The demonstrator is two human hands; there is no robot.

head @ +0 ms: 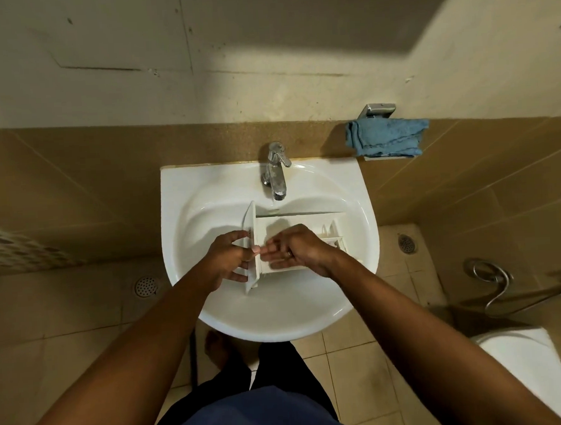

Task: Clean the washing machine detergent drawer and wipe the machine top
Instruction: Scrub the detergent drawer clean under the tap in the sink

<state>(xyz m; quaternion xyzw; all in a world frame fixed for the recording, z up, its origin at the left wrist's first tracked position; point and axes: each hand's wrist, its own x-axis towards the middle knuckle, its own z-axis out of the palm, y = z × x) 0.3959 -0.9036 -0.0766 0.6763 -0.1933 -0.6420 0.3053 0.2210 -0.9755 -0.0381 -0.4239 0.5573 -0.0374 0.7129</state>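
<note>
Over white ceramic sink (179, 192): left hand (224, 261) grip grasps white plastic detergent drawer (306, 220) at 9 o'clock; right hand (302, 247) grip released.

Count: 1 drawer (306, 219), left hand (228, 260) plus right hand (299, 249), 1 sink (179, 192), 1 tap (275, 171), 1 cloth (386, 138), 2 drains (146, 286) (407, 243), 1 hose (493, 281), 1 toilet (524, 361).

— Anything worn at the fingers?
— A thin ring (289, 253) on one finger of the right hand (302, 248).
— And farther back from the fingertips?
— Bare forearms (167, 321), then a blue top (252, 417), dark trousers (275, 367) and one bare foot (217, 347).
</note>
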